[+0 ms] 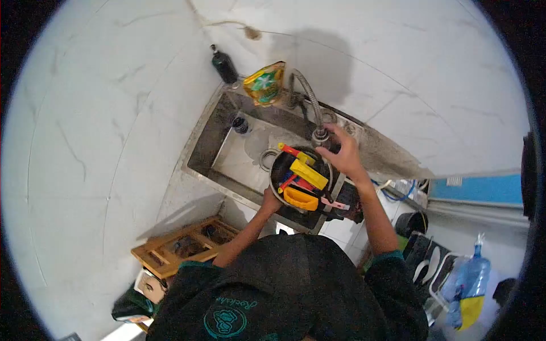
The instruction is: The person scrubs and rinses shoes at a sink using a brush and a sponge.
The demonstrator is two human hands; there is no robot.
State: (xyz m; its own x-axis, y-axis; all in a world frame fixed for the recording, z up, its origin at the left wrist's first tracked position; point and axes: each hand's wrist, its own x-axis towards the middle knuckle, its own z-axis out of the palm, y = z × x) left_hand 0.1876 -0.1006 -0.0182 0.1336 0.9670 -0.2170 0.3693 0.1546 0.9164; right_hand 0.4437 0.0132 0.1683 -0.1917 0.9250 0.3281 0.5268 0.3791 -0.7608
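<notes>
My left hand [273, 201] is closed on the near-left side of a round, dark-lined bowl [274, 176] with a pale rim, held over the sink [196, 170]. Inside lie several plastic-looking pieces: a yellow block [309, 174], an orange piece with an opening [300, 199], and red-and-yellow pieces [291, 151]. A pink strip [335, 204] sticks out at the lower right. My right hand [343, 152] is beside the head of the flexible metal faucet [320, 135], thumb and fingers apart in a curve. Whether the fingertips touch the faucet cannot be made out.
A gold-and-green pouch [265, 84] and a dark bottle [224, 66] stand at the sink's back edge. A dark cup-like item [240, 125] sits in the basin. A wooden rack [185, 244] is lower left; a blue water bottle [473, 273] and a black bucket [410, 224] are right.
</notes>
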